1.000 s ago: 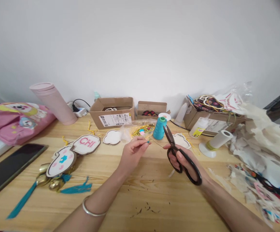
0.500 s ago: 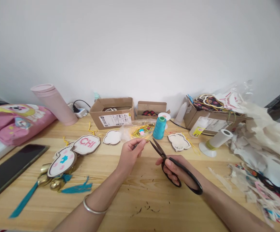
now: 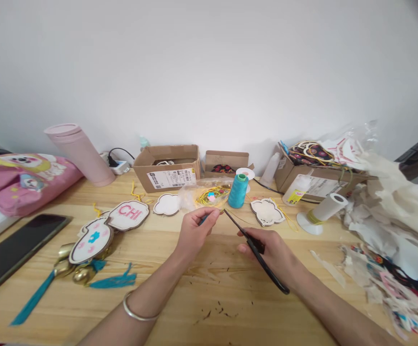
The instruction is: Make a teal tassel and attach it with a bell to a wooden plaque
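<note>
My left hand (image 3: 196,230) is closed in a pinch on a small piece at its fingertips, too small to name; a bit of blue shows inside the curled fingers. My right hand (image 3: 274,250) grips black-handled scissors (image 3: 254,247), seen nearly edge-on. Their tip points at the pinched piece, close beside my left fingertips; whether it touches I cannot tell. A thin dark strand (image 3: 239,218) trails rightward from near the tip. Just beyond stands a teal thread cone (image 3: 238,191). A plastic bag (image 3: 190,194) with yellow cord lies behind my left hand.
Cloud-shaped white pieces (image 3: 166,204) and a flower-shaped one (image 3: 267,212) lie across the table. Left are a "CHI" piece (image 3: 128,216), brass bells (image 3: 82,275) with teal tassels, and a phone (image 3: 18,250). Cardboard boxes (image 3: 169,170) line the wall. Fabric scraps (image 3: 385,283) heap at right.
The scissors have turned from showing their open blades and handle loops to nearly edge-on, my right hand rolling with them. My left hand keeps its pinch in almost the same place.
</note>
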The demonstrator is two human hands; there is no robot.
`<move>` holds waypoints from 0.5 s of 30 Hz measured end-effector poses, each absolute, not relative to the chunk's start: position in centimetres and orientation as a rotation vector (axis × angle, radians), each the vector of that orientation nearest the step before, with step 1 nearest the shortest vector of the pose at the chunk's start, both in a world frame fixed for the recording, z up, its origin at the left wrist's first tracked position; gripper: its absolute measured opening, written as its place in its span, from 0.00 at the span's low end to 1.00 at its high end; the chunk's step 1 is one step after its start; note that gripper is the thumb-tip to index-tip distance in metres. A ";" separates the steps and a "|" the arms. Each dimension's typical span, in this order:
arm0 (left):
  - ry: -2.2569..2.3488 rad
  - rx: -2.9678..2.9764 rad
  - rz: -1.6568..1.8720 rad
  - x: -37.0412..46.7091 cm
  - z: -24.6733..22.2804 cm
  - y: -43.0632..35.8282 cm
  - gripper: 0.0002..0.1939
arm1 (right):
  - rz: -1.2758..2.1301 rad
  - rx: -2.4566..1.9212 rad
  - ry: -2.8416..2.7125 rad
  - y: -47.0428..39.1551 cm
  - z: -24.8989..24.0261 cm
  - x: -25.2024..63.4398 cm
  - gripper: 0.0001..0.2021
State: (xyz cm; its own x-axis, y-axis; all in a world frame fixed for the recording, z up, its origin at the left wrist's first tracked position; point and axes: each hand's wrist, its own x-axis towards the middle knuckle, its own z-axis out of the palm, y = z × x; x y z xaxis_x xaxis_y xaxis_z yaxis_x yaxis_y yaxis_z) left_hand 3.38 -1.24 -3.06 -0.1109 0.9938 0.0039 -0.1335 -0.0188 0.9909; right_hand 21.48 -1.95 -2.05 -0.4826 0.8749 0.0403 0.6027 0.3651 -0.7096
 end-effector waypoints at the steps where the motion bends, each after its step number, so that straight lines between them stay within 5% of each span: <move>1: 1.177 1.056 1.357 3.4 -3.1 -1.2 0.13 | 0.826 -1.300 -2.236 -2.0 -1.9 21.5 0.16; 15: 1.179 1.136 1.303 3.3 -3.2 -1.3 0.13 | 0.351 -1.329 -2.302 -1.6 -2.6 21.7 0.20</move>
State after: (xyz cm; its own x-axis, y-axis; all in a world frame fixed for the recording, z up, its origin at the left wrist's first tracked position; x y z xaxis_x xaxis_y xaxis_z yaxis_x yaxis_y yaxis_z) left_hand 3.27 -1.26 -3.19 -0.0563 0.9983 0.0176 -0.0820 -0.0222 0.9964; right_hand 21.65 -1.64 -2.60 -0.4300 0.8652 0.2581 0.7488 0.5014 -0.4334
